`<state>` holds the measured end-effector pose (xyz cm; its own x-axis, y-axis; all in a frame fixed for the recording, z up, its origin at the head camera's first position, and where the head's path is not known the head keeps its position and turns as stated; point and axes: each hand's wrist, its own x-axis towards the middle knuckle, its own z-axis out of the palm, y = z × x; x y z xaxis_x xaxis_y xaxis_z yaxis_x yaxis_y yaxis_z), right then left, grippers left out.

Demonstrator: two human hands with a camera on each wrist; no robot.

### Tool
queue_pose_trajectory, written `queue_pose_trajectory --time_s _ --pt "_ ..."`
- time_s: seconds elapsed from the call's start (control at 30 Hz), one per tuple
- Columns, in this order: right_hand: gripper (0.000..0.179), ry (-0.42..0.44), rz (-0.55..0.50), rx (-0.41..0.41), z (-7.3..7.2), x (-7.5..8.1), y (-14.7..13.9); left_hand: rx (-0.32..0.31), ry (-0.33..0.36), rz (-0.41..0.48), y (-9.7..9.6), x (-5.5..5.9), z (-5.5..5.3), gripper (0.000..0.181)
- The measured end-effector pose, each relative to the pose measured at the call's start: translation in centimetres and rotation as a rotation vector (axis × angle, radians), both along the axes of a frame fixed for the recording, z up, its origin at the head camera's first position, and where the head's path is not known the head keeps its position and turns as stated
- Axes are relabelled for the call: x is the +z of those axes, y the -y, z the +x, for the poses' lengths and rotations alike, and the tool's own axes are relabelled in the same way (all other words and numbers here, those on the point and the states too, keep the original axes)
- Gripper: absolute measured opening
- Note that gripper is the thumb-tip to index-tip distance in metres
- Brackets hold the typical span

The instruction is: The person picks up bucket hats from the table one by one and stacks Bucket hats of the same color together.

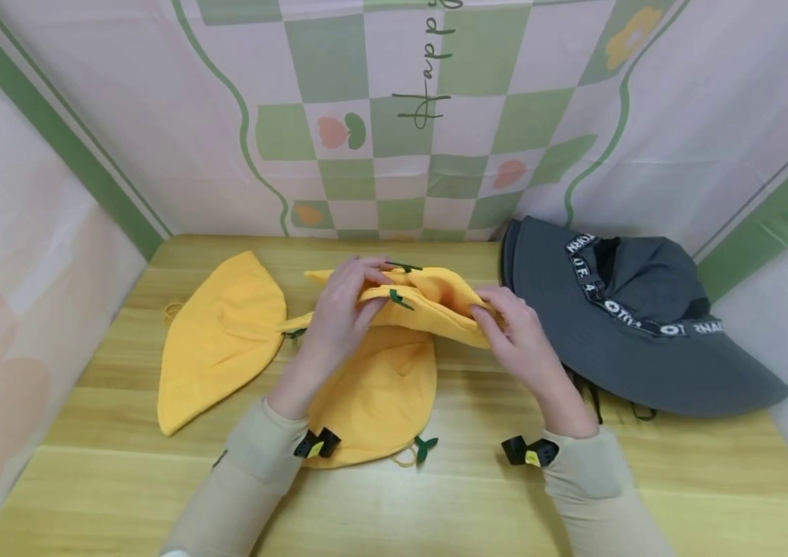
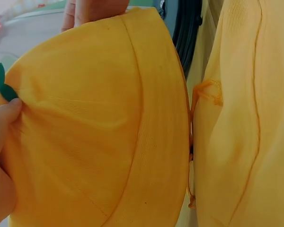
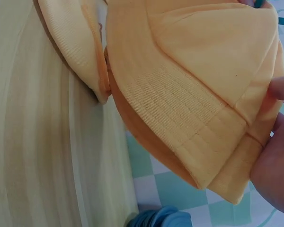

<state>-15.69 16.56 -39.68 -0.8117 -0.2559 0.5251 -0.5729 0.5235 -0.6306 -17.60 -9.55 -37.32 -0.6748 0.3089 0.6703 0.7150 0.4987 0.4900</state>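
A yellow bucket hat is held up off the table between both hands, its cloth folded in layers. My left hand pinches the crown, the thumb beside a green sprout ornament. A second green sprout shows just behind; whether it belongs to another hat in the grip, I cannot tell. At the other end, my right hand pinches the hat's side near the brim, where two brim layers overlap. Below the held cloth, another yellow hat lies flat, a green sprout at its lower edge.
A further yellow hat lies at the left of the wooden table. Dark grey wide-brimmed hats, apparently stacked, with a lettered band, take up the right side. A printed curtain hangs behind the table's back edge.
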Motion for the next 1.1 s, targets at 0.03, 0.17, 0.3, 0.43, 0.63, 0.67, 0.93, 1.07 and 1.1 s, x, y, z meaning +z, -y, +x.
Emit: queue_pose_trajectory --time_s 0.03,0.17,0.3,0.43,0.63,0.67,0.93,1.07,1.1 --pt "0.018 0.006 0.007 0.003 0.0 0.0 0.1 -0.004 0.007 0.008 0.0 0.0 0.0 0.017" --pt "0.019 0.018 0.037 0.02 0.1 -0.1 0.6 -0.052 0.009 0.044 -0.2 -0.1 0.1 0.016" --pt "0.019 0.024 0.069 0.039 0.0 -0.3 1.1 -0.077 0.01 0.057 -0.5 -0.4 0.1 0.014" --pt "0.019 0.023 0.048 0.01 0.1 -0.3 1.1 -0.041 0.019 0.068 -0.6 -0.5 0.2 0.015" --pt "0.019 0.072 0.056 0.027 0.1 -0.5 0.8 0.028 0.046 0.062 -0.7 -0.8 0.0 0.019" --pt "0.02 0.096 0.068 0.037 0.1 -0.5 0.8 0.03 0.053 0.062 -0.8 -0.9 -0.1 0.019" --pt "0.047 0.165 0.227 -0.011 0.0 -0.5 1.0 0.027 0.083 0.072 -1.0 -1.1 0.0 0.022" --pt "0.02 0.055 0.184 -0.077 -0.2 -0.7 1.1 0.039 0.115 0.07 -0.9 -1.2 0.0 0.026" --pt "0.017 0.033 0.172 -0.094 -0.2 -0.8 1.1 0.038 0.122 0.064 -0.9 -1.2 0.0 0.028"
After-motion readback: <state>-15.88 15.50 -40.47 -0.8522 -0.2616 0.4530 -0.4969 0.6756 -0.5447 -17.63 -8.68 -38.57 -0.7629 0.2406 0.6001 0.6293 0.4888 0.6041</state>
